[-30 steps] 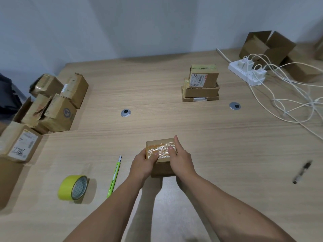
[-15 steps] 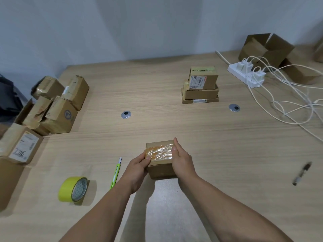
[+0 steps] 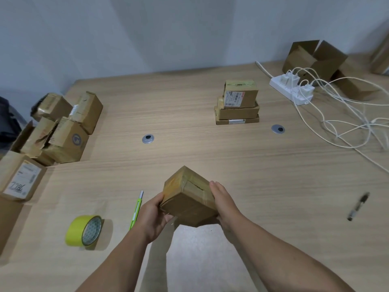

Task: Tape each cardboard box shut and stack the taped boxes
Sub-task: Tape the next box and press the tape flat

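A small cardboard box [image 3: 187, 197] with old clear tape on it is lifted off the table and tilted, one corner pointing up. My left hand [image 3: 153, 216] grips its lower left side with thumb and fingers curled round the edge. My right hand [image 3: 223, 199] holds its right side, fingers along the face. A stack of three taped boxes [image 3: 237, 102] stands further back, right of centre. A roll of yellow-green tape [image 3: 84, 230] lies on its side at the front left. A green utility knife [image 3: 135, 209] lies just left of my left hand.
Several untaped boxes [image 3: 63, 127] are heaped at the left edge, with a labelled one [image 3: 20, 178] nearer me. An open box [image 3: 313, 57], a white power strip [image 3: 291, 89] and loose cables [image 3: 347, 123] fill the far right. A black pen [image 3: 357, 205] lies at the right.
The box has been raised off the table and turned so that a corner points up. Both hands have shifted from its top to its sides.
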The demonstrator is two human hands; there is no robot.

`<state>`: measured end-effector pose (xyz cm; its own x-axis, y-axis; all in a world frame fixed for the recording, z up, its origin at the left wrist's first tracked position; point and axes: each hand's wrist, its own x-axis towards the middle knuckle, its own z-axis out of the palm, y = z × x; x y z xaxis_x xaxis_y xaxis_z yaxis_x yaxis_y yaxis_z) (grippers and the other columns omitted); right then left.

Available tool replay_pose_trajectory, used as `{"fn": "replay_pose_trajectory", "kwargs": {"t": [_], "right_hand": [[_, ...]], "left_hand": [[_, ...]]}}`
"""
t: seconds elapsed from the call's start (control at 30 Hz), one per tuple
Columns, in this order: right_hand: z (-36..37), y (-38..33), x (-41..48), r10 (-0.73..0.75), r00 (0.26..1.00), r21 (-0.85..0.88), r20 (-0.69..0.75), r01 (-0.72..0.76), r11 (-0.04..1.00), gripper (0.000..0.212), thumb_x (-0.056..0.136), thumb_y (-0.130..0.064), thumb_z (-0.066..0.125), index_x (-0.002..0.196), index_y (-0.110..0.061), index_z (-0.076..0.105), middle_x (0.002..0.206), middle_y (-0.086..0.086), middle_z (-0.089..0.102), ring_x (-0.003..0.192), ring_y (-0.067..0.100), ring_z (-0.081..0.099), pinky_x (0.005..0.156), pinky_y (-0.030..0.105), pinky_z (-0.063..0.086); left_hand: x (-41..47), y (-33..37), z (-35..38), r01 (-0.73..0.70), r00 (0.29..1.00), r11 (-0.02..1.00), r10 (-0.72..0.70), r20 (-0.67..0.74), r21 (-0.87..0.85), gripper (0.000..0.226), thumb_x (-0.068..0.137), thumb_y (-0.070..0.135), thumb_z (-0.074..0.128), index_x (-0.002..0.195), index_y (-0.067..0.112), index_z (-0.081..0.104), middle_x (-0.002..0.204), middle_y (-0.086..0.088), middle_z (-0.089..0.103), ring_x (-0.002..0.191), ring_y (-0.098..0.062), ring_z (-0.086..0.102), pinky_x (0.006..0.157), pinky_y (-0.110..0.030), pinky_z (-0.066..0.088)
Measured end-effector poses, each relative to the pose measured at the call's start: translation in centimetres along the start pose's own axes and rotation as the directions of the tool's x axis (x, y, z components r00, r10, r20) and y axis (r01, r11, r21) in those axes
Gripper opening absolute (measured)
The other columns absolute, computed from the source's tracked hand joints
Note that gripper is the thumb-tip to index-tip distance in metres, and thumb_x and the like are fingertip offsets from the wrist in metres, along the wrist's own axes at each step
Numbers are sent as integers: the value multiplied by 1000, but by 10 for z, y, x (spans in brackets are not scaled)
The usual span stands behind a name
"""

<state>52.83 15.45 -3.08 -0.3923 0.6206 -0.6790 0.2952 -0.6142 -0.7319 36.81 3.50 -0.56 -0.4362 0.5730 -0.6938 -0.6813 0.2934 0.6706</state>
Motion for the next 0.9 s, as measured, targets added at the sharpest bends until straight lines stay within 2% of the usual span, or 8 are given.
{"fn": "replay_pose_trajectory", "kwargs": {"t": [0.1,0.17,0.3,0.37,0.43,0.6,0.7,0.9], "right_hand": [[7,-5,-3,-84,996,-96,-10,82,992,75,88,-71,49,154,-43,28,158,-6,36,140,23,43,112,53,41],[9,-9,-5,-138,990,-222,-42,125,967,65,96,-60,46,155,-43,24,161,-6,32,144,22,38,115,50,36],[11,-10,-2,-205,978,-365,-40,176,914,69,101,-53,47,159,-39,13,164,-6,28,149,22,31,118,46,30],[15,-7,0,-210,977,-391,-37,179,903,78,98,-57,51,160,-37,9,165,-5,25,150,21,29,119,48,29],[19,-3,1,-205,978,-429,-41,168,888,84,94,-60,55,161,-34,9,165,-3,26,149,23,30,118,47,31],[28,2,0,-219,971,-434,-94,158,887,81,84,-65,64,151,-31,34,142,-2,54,130,24,53,107,44,45],[28,1,0,-239,966,-466,-101,166,869,71,84,-63,64,142,-29,42,127,-4,62,115,21,60,99,43,51],[28,-2,-2,-252,964,-496,-85,179,850,51,99,-46,55,142,-21,45,129,3,60,117,26,59,99,39,49]], "left_hand": [[8,-9,0,-80,972,932,152,-181,355,31,101,20,51,128,21,64,119,-3,68,105,-20,64,95,-38,52],[5,-9,1,-141,928,864,286,-240,483,30,98,19,53,125,27,65,121,1,68,110,-20,63,98,-42,52],[1,-1,10,-142,944,902,248,-218,408,29,95,35,51,88,23,77,91,5,76,91,-20,67,87,-40,53],[3,-1,9,-123,958,903,216,-188,412,41,90,58,50,94,26,76,96,4,76,94,-20,68,91,-41,55],[5,-5,6,-133,955,821,256,-151,555,46,83,69,54,102,30,70,105,8,72,102,-19,66,96,-45,53],[2,-13,22,-175,910,635,396,-122,752,43,89,52,66,121,26,54,104,6,63,96,-18,58,81,-30,43],[3,-14,22,-197,906,633,410,-109,749,43,92,45,65,127,24,55,102,6,63,94,-16,57,79,-28,41],[7,-12,14,-230,911,663,404,-81,713,27,98,33,59,123,27,64,110,6,70,107,-21,64,96,-39,50]]}}
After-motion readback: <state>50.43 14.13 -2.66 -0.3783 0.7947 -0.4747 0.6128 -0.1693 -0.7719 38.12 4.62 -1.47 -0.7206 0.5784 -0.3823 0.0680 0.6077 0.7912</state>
